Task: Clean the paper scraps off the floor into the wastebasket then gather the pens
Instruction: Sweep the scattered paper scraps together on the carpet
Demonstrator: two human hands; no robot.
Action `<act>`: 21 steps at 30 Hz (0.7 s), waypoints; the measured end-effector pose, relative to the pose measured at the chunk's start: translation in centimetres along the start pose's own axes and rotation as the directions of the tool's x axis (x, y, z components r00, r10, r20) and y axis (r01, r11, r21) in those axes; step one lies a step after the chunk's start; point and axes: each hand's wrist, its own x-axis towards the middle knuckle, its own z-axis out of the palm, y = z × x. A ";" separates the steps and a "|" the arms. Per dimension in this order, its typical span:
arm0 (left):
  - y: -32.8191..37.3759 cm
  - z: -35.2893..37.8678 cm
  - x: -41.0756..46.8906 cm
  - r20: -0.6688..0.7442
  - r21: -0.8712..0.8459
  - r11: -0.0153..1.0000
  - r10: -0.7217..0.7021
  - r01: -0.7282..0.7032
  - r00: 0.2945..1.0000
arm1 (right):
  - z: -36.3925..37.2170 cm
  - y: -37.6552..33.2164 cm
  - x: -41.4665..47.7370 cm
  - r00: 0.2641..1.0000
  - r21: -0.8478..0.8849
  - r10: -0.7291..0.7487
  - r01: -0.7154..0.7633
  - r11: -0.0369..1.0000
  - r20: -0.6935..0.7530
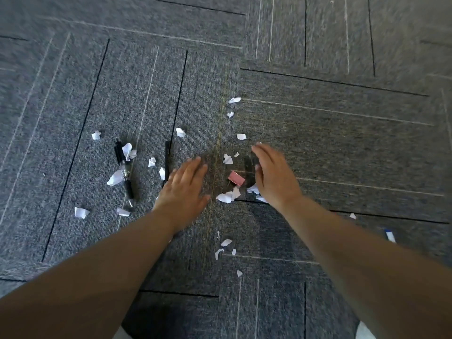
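Over the grey carpet tiles [318,133] your two bare forearms reached forward and down, converging toward the middle of the floor. Your left hand [184,189] lay flat, palm down, fingers straight and close together, pointing away from you, empty and holding nothing. Your right hand [274,174] stood more on its edge, palm turned inward toward the left hand, fingers extended and slightly curved, also holding nothing; whether either palm actually touched the carpet you could not tell from the blur. The hands were apart, and between them lay a small pink clip [236,178] with a few white paper scraps [227,196] just below it and one more above. More scraps were scattered to the left around a black pen [124,171], which lay well clear of your left hand, running away from you. A thin dark stick-like item [167,157], perhaps a second pen, lay just beside your left fingertips. Near your right forearm a blue-and-white object [390,235] rested on the carpet, too blurred to identify.
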 end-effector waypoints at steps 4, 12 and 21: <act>-1.5 -0.2 1.2 0.058 0.054 0.998 -0.034 0.031 0.998 | -0.9 -0.5 5.0 0.994 -0.049 0.068 -0.064 0.997 0.086; -4.2 -2.1 2.6 0.105 0.056 0.994 -0.095 0.090 0.990 | -3.2 -2.0 13.9 0.963 -0.165 0.116 -0.077 0.983 0.242; -6.2 -4.9 3.5 0.042 0.048 0.999 -0.013 0.011 0.999 | 0.8 -5.5 8.2 0.979 -0.032 -0.024 0.031 0.999 0.202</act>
